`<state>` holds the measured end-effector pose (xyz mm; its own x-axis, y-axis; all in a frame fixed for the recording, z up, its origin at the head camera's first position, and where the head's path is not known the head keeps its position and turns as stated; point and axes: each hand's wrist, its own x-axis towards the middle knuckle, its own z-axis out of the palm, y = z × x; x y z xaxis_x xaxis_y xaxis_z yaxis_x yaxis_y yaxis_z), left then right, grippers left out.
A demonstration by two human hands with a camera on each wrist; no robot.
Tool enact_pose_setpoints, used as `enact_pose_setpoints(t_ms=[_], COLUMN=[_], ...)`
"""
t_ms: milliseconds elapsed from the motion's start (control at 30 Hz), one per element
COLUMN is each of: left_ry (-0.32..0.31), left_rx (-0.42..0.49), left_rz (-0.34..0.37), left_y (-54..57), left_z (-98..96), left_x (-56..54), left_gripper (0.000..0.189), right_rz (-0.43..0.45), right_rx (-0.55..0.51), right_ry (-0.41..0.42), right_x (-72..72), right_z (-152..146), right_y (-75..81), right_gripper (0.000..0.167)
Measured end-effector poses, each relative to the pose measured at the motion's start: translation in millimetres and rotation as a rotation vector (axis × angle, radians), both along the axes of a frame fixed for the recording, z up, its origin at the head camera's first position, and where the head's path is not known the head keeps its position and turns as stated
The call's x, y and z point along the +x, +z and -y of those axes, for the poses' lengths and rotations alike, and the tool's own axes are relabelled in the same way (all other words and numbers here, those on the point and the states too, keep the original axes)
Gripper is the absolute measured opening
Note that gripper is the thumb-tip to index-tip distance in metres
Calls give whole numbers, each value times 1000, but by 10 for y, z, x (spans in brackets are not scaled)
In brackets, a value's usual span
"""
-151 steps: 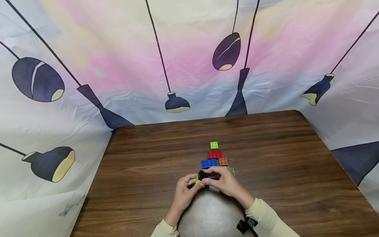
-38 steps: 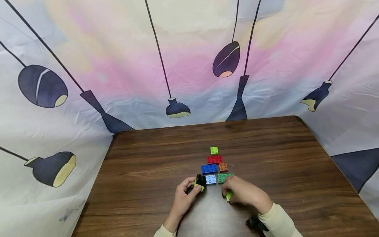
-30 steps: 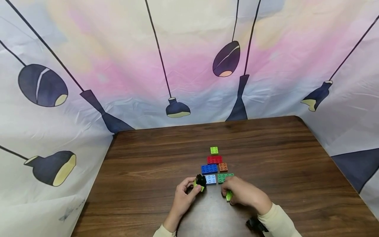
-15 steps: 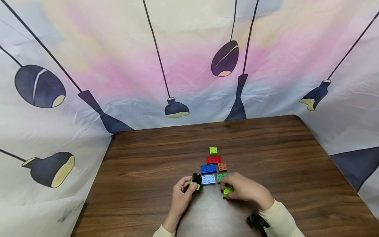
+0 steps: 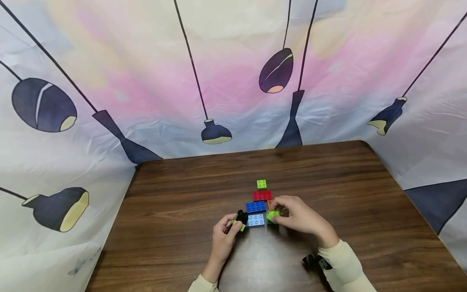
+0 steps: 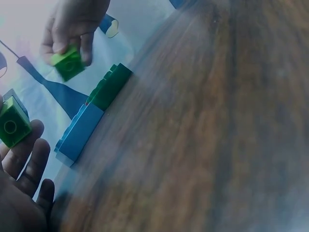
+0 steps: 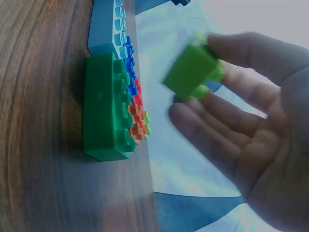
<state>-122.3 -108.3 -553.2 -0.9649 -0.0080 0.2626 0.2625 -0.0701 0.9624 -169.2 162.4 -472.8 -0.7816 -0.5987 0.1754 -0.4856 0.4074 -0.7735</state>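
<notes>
My left hand [image 5: 223,239] pinches a lime toy brick with a black brick [image 5: 241,217] against it, left of the light blue brick [image 5: 256,220]. In the left wrist view that lime brick [image 6: 13,124] shows a hollow tube on its end. Between thumb and fingers, my right hand [image 5: 303,215] holds another lime brick [image 5: 272,215], raised over the green brick [image 5: 269,222], which it partly hides. The right wrist view has this lime brick [image 7: 190,72] tilted, studs towards the palm, apart from the green brick [image 7: 104,108].
Beyond my hands lie a blue brick [image 5: 255,207], an orange brick [image 5: 270,202] partly covered by my right hand, a red brick [image 5: 262,196] and a small lime brick [image 5: 261,184]. The wooden table [image 5: 175,211] meets a printed cloth backdrop [image 5: 240,81].
Both hands were together at the lime and black bricks at first. My right hand then reached a lime brick on the table, picked it up and carried it forward and left.
</notes>
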Motion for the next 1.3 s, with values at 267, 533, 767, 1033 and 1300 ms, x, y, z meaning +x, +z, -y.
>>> enact_pose_setpoints(t_ms=[267,533,767,1033,1300], left_ry=[-46,-112,-120,-154,-183], left_rx=[-6,-50,-54,-115,-125], left_rz=[-3,13,35,20,-5], left_y=[1,-4,-10,6,36], left_z=[7,17,-12,15,30], left_x=[-20,27,95,81,5], left_gripper=[17,19,19,19,18], right_rz=[-17,41,84,95,69], right_rx=[-195,-282,-298,-319,-352], right_ry=[-120,-94,-59,-4,9], right_x=[-53,15,58,71,40], right_z=[150,314,342,437,461], right_y=[-46,-131,-234,-283,-271], right_gripper=[16,17,19,19,20])
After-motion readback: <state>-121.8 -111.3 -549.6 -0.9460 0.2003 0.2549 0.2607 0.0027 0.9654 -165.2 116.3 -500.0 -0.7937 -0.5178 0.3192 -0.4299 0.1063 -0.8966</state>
